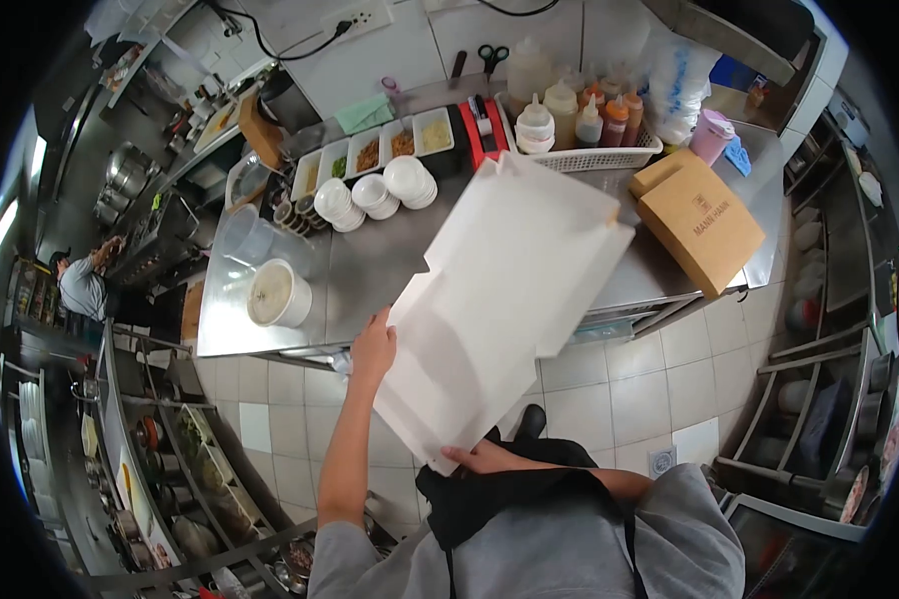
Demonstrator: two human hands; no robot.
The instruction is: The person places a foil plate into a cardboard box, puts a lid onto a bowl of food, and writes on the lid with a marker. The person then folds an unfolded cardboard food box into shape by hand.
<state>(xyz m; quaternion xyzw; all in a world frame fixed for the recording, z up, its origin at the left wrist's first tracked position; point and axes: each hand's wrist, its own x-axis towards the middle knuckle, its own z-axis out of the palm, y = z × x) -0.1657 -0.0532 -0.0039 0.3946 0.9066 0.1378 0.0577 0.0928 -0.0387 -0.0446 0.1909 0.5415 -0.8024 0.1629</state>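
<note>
A large unfolded cardboard box [499,270], white on the side that faces me, slants in front of my body and over the steel counter [355,290]. My left hand [374,346] grips its left edge, fingers partly hidden behind the board. At the lower corner, close to my black apron [529,489], my right hand [481,459] holds the box with the thumb on top. A folded brown box with printed lettering [699,222] stands at the counter's right end, apart from both hands.
Stacked white bowls [410,183], food trays [367,152] and a white tub [278,294] stand on the counter's left. A basket of sauce bottles [589,155], a red holder [483,130] and a pink cup [711,137] line the back. Another person [82,285] works far left.
</note>
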